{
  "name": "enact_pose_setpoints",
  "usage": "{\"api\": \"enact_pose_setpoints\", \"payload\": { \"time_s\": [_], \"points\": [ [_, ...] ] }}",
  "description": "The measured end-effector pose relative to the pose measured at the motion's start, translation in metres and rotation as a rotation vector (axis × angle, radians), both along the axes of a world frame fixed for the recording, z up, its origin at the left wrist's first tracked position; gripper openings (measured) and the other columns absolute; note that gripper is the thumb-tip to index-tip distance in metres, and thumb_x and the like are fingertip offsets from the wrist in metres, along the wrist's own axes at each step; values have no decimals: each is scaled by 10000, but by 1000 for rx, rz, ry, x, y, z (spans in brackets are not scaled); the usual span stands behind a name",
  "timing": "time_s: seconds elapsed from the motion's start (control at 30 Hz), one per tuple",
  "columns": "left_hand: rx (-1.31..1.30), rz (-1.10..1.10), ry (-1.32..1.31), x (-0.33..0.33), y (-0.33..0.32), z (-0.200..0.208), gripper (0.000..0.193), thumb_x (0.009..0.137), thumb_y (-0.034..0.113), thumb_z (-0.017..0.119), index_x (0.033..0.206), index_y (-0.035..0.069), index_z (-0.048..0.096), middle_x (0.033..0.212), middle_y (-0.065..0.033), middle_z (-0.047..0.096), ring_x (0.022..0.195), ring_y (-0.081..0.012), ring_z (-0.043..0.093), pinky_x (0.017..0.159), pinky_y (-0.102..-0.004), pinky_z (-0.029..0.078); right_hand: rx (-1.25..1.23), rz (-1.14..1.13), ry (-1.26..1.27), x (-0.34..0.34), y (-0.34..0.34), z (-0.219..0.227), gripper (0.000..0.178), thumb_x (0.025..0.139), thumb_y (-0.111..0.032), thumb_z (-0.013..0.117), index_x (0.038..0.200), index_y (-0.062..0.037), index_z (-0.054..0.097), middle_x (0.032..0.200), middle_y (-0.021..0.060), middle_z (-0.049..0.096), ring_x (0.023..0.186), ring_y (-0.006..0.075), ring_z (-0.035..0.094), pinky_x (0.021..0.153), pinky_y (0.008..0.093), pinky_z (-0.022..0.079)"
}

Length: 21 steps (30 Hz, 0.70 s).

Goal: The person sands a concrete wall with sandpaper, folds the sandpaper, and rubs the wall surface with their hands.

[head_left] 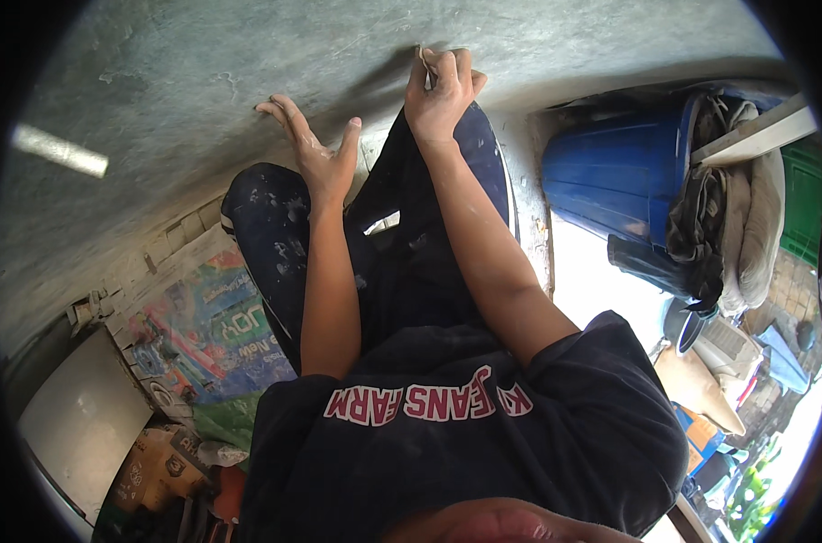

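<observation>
A grey, smeared plaster wall (203,54) rises in front of me. My right hand (445,95) is up against it with fingers curled together. A thin pale edge shows at its fingertips, too small to name. Lower and to the left, my left hand (322,163) has its fingers stretched out and thumb apart, with nothing in it. Its fingertips are at the wall, though I cannot tell whether they press on it. Whitish dust marks both hands and my dark trousers (271,217).
On the right a large blue barrel (610,172) lies near the wall, with dark and grey cloths (750,226) by its mouth. A colourful printed sheet (221,326) lies at the left. Behind it are a pale rounded panel (85,416) and a brown cardboard box (157,475).
</observation>
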<state>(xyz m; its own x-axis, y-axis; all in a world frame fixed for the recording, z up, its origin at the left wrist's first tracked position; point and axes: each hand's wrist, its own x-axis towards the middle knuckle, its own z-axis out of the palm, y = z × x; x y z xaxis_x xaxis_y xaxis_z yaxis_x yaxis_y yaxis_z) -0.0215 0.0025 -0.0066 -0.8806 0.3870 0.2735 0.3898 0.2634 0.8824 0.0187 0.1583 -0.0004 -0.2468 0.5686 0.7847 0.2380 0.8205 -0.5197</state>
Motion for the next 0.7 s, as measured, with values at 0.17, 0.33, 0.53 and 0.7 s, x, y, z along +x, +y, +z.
{"api": "enact_pose_setpoints", "payload": {
  "time_s": [0.17,0.33,0.53,0.7],
  "points": [
    [-14,13,11,1,-3,-2,1095,769,234,747,1513,39,-32,1533,-282,-175,1440,-426,-72,1172,-486,113,7,3,0,-1,-2,2,171,738,-10,717,799,-116,598,693,-8,530,617,167,491,725,319,275],
    [-48,8,6,2,-3,-2,1091,775,241,741,1514,47,-37,1534,-277,-180,1441,-426,-62,1172,-488,114,-47,23,-39,4,-4,2,196,682,-7,695,810,-139,624,700,-16,528,675,172,499,701,336,278],
    [-30,-6,-33,1,-2,-1,1107,771,238,746,1518,73,-54,1542,-245,-195,1446,-408,-72,1174,-487,104,-77,2,-30,2,-8,2,179,685,-25,703,795,-136,613,704,-14,518,670,176,496,689,341,270],
    [14,-21,-11,0,2,-3,1087,782,230,737,1516,56,-46,1540,-250,-198,1445,-400,-101,1175,-485,68,-35,-28,12,0,-4,1,172,704,-36,709,788,-140,602,699,-11,497,653,175,489,680,339,266]
  ]
}}
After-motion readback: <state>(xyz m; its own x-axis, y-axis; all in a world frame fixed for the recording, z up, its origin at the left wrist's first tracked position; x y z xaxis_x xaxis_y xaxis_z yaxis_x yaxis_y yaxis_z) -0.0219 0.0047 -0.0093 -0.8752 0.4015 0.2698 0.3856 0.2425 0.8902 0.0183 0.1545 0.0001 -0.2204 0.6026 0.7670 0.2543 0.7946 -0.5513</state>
